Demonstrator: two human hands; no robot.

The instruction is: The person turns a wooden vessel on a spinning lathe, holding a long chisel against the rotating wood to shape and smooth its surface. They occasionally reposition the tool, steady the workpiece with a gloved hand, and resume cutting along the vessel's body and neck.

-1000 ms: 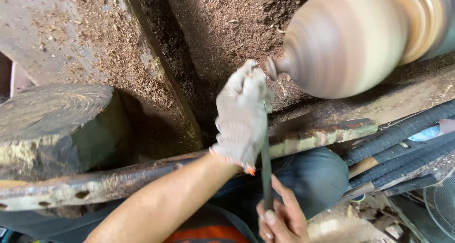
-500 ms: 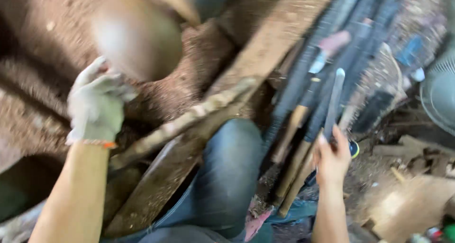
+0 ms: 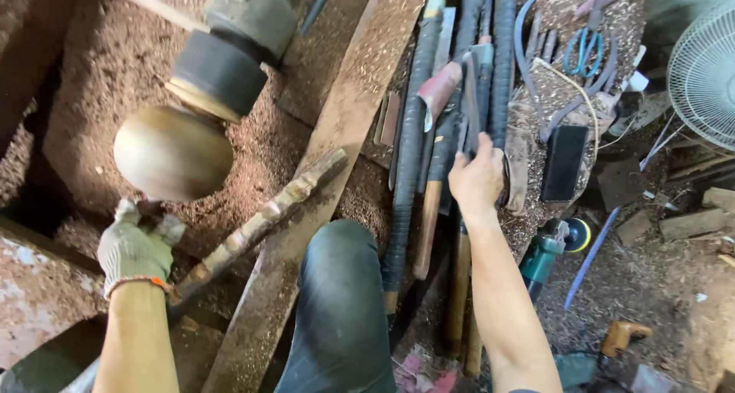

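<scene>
- Two hands busy: gloved left hand (image 3: 138,243) fingers curled closed by the underside of the rounded wooden workpiece (image 3: 173,152) on the lathe chuck (image 3: 222,71); what it pinches, cannot tell.
- Bare right hand (image 3: 476,180) reaches into the row of long turning tools (image 3: 429,155) at the right edge of the sawdust-covered plank (image 3: 344,125), fingers closing on one dark steel blade (image 3: 468,106).
- Step, likely: swapping tools. Next move calls for lifting the chosen tool clear of its neighbours.
- Wooden tool rest stick (image 3: 260,221) lies across, between knee (image 3: 341,286) and workpiece.
- Surroundings: sawdust everywhere, scissors (image 3: 586,44), black phone (image 3: 564,163), fan (image 3: 704,71) at far right.
</scene>
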